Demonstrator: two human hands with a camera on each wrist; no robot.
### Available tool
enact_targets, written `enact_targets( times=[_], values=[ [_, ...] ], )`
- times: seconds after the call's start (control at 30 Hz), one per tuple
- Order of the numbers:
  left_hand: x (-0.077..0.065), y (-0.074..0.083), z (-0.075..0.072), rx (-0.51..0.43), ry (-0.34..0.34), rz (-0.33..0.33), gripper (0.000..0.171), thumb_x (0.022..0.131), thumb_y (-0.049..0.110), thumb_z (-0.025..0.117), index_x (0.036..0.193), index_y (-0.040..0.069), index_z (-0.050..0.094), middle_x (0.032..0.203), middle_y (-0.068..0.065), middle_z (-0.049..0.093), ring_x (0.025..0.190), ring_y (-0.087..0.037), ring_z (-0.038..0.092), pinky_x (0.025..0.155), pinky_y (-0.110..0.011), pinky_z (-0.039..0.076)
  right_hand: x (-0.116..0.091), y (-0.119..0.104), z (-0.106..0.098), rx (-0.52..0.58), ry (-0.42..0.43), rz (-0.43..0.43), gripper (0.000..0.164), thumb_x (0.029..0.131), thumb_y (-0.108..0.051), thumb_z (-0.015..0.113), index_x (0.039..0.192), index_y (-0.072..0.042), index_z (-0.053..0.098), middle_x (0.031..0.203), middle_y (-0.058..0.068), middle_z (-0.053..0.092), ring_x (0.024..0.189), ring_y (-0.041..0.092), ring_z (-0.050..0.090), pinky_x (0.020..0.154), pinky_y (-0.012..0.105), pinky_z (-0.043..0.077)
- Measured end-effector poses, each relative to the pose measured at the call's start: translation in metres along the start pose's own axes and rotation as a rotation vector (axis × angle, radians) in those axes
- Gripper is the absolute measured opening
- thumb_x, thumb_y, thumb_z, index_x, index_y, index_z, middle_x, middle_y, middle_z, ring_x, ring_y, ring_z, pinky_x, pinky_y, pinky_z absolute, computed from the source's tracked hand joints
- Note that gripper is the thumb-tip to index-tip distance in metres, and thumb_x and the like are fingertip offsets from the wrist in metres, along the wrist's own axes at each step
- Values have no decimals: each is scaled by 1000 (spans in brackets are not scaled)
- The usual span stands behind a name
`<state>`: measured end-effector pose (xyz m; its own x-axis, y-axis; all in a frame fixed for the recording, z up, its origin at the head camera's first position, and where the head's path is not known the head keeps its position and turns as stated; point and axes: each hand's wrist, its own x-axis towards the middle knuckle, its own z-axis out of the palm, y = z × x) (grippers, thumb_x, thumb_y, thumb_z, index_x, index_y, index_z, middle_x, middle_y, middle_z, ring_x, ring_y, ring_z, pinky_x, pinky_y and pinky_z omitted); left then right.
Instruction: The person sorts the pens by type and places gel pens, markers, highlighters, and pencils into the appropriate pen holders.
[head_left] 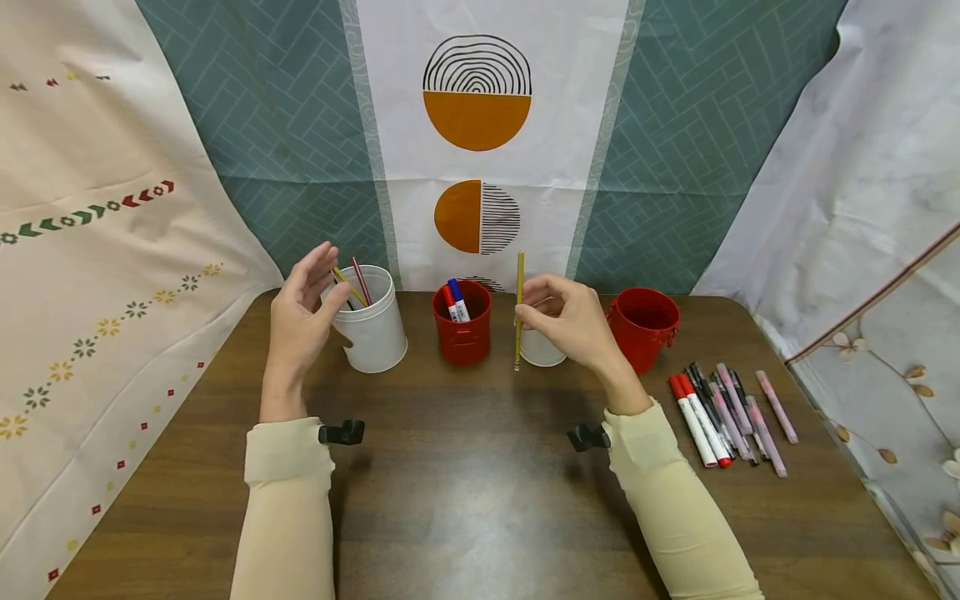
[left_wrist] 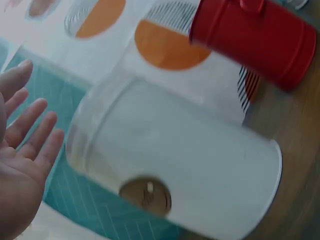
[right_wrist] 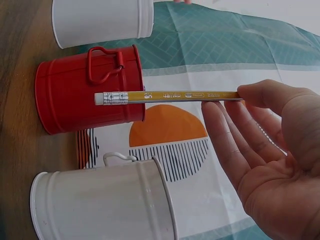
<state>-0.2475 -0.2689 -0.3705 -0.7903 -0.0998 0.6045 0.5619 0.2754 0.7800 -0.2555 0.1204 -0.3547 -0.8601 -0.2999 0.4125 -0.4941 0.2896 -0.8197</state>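
Between thumb and fingertips, my right hand (head_left: pixel 566 321) pinches a yellow pencil (head_left: pixel 519 312), held upright with its eraser end down. In the right wrist view the pencil (right_wrist: pixel 185 95) shows a white eraser and silver ferrule. Behind that hand stands a white bucket (head_left: pixel 543 348), partly hidden. My left hand (head_left: pixel 302 300) holds nothing; its fingers are extended beside the rim of the left white bucket (head_left: pixel 375 333), which has several pencils (head_left: pixel 360 279) in it. The left wrist view shows the palm (left_wrist: pixel 22 175) apart from this bucket (left_wrist: pixel 175 155).
A red bucket (head_left: pixel 462 343) holding a red and a blue marker (head_left: pixel 457 300) stands between the white ones. Another red bucket (head_left: pixel 643 329) is at the right. Several markers and pens lie on the table near it, including red-capped markers (head_left: pixel 697 421) and pink pens (head_left: pixel 776 406).
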Motion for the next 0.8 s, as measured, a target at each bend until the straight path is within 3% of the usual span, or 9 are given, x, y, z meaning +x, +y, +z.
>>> enact_targets(
  times=[0.23,0.37,0.53,0.67,0.8],
  values=[
    [-8,-23,-23,18,-40,-122,70,101,8,71,164,16,41,162,-17,46,151,-29,43,125,-45,35,0,1,0,1,-3,1,19,95,-9,80,112,-6,72,98,9,76,79,27,77,72,28,63],
    [-13,-35,-31,-25,-93,-196,75,101,6,71,167,17,35,166,-19,39,153,-34,40,124,-38,37,0,2,0,2,-3,9,19,95,-8,80,112,-6,72,98,9,76,80,27,77,71,28,62],
    [-18,-49,-34,-125,-161,-267,84,100,0,70,170,14,26,169,-24,32,155,-37,35,123,-32,37,1,4,0,6,-1,7,19,95,-9,80,112,-5,72,98,10,76,80,27,77,73,28,63],
    [-22,-59,-35,-105,-207,-312,88,99,2,72,171,15,22,169,-23,33,153,-36,37,124,-36,37,0,3,1,7,-1,15,20,95,-10,80,113,-5,72,99,10,77,80,26,77,73,28,63],
    [-25,-66,-35,-73,-226,-332,86,99,4,74,170,19,27,166,-21,38,149,-29,43,118,-27,42,0,2,1,9,-2,23,19,95,-9,80,112,-6,72,99,9,77,80,25,77,72,29,63]
  ],
)
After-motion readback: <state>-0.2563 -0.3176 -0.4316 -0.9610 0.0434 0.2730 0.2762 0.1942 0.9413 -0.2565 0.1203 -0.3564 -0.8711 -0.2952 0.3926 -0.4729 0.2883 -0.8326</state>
